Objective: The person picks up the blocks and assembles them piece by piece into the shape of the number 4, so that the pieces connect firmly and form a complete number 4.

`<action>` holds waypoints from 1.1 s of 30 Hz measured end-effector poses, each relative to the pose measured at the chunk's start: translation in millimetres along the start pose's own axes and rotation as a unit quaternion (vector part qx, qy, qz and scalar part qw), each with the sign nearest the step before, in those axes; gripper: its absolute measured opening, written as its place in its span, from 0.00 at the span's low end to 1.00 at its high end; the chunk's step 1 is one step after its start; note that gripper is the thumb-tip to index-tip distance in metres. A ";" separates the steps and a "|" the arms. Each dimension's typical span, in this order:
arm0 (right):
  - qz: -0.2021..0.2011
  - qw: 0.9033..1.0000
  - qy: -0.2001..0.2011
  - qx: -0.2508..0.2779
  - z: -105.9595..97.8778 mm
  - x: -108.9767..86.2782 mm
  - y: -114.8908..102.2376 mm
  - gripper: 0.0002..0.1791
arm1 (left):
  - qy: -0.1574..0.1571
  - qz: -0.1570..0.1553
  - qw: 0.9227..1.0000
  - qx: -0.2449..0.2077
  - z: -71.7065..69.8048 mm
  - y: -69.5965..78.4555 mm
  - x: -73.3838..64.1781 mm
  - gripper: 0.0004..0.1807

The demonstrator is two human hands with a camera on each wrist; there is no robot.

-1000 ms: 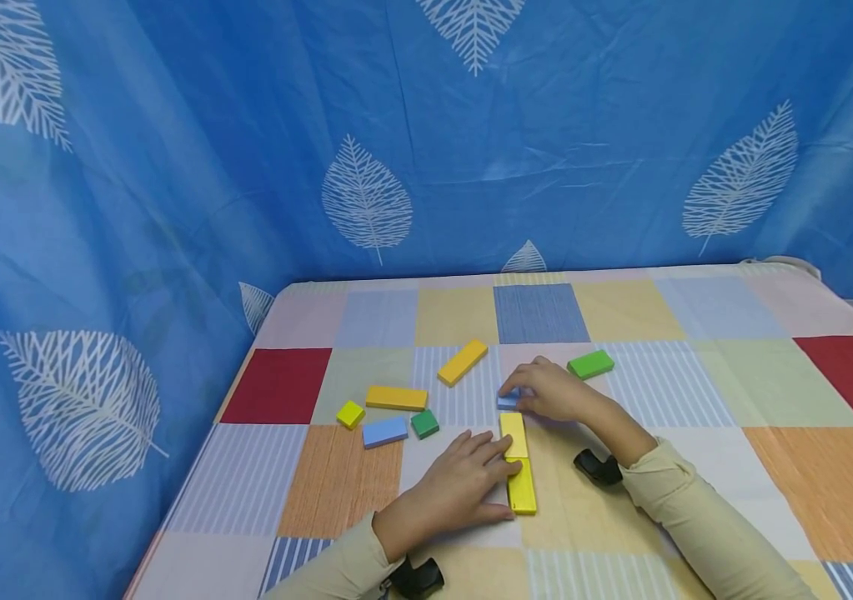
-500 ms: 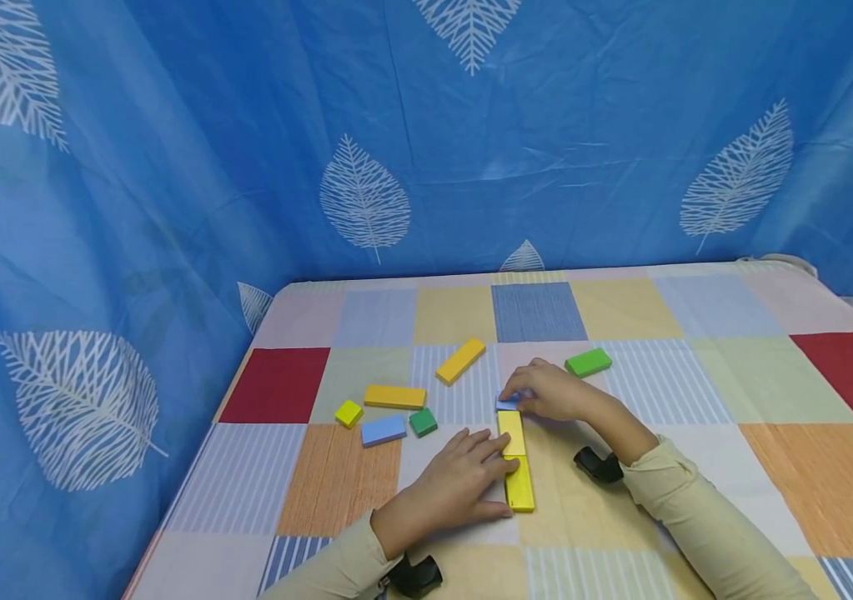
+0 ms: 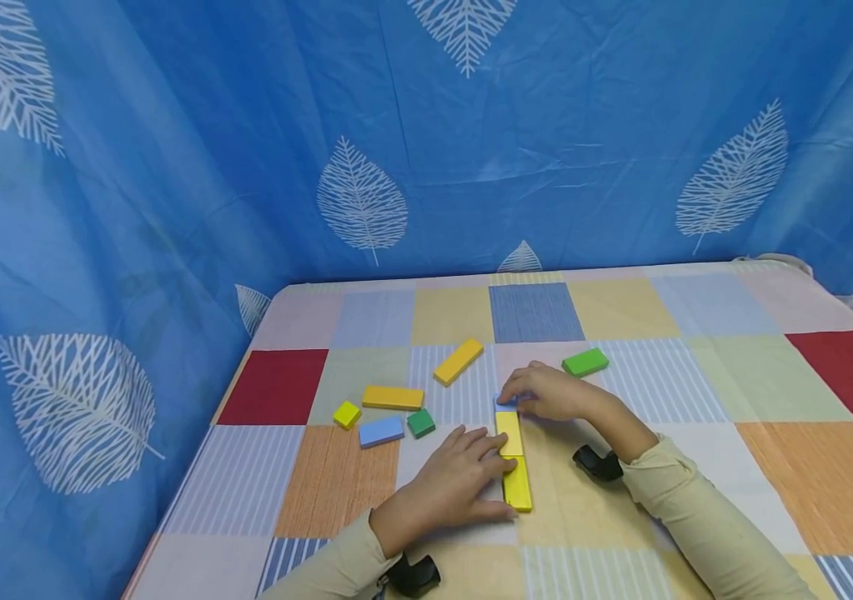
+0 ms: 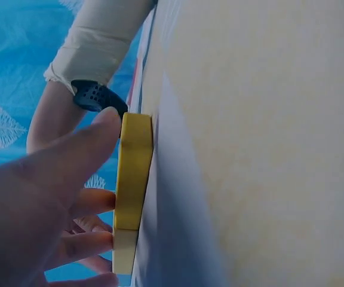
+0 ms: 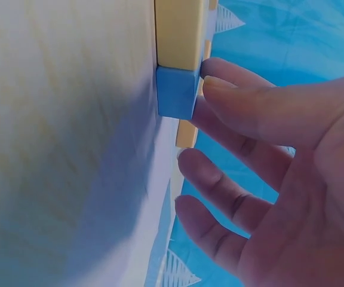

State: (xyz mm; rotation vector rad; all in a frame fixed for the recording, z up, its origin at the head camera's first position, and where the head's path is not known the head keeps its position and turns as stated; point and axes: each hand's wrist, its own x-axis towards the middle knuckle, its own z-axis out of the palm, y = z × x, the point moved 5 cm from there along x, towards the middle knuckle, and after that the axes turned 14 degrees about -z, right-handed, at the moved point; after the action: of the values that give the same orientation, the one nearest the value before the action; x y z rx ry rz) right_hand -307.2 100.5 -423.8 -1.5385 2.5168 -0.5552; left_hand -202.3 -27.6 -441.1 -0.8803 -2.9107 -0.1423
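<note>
Two yellow blocks, a brighter one (image 3: 517, 486) and a paler one (image 3: 509, 434), lie end to end in a line. A small blue block (image 5: 177, 92) butts against the paler one's far end. My left hand (image 3: 456, 479) is spread beside the line, fingertips on the yellow blocks and thumb by the near end. My right hand (image 3: 552, 392) has its thumb and fingers about the blue block, thumb tip at its upper edge in the right wrist view. From the head view, these fingers cover much of that block.
To the left lie two orange blocks (image 3: 393, 397), a blue block (image 3: 381, 432), a dark green block (image 3: 421, 423) and a small yellow block (image 3: 347, 414). A green block (image 3: 585, 362) sits beyond my right hand. A patchwork cloth (image 3: 621, 500) covers the table; a blue curtain (image 3: 584, 125) hangs behind.
The small blue block has shifted slightly toward me, up against the paler yellow block, with my right hand at it. My left hand stays nearly still. The head view has drifted a little.
</note>
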 end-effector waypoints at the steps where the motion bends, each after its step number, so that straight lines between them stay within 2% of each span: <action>1: -0.003 1.000 -0.001 0.001 -0.1 -0.4 -0.1 0.14 | 0.003 -0.004 1.000 -0.002 -0.5 0.2 1.2 0.28; 5: -0.018 1.000 0.000 0.006 -0.9 -2.1 -0.6 0.16 | 0.014 -0.016 1.000 -0.005 -1.7 1.7 6.3 0.24; 9: -0.014 1.000 0.000 0.018 -2.7 -4.8 0.8 0.19 | 0.019 -0.023 1.000 -0.001 -1.6 2.7 8.8 0.24; 17: -0.005 0.999 0.010 0.050 -3.9 -7.3 5.9 0.23 | 0.028 -0.042 0.998 -0.029 1.9 -2.6 13.4 0.34; 21: -0.011 0.997 0.015 0.072 -2.8 -7.0 8.4 0.23 | -0.006 -0.061 0.997 -0.054 7.3 -8.7 16.7 0.42; 26: -0.013 0.996 0.016 0.087 -0.6 -7.0 11.5 0.24 | -0.066 -0.088 0.990 -0.084 14.4 -15.4 20.4 0.50; 30: -0.002 0.996 0.012 0.092 -0.5 -8.0 12.5 0.25 | -0.093 -0.097 0.986 -0.103 18.1 -18.6 23.2 0.52; 33: 0.009 0.995 0.008 0.097 -2.7 -9.4 12.1 0.25 | -0.097 -0.096 0.985 -0.107 19.0 -19.0 25.1 0.53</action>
State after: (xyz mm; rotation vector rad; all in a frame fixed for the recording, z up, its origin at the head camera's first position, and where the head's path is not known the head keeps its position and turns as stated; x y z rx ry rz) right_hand -313.7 114.4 -426.6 -1.4457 2.4035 -0.7863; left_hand -235.0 -27.3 -458.1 -0.6704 -3.2075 -0.4134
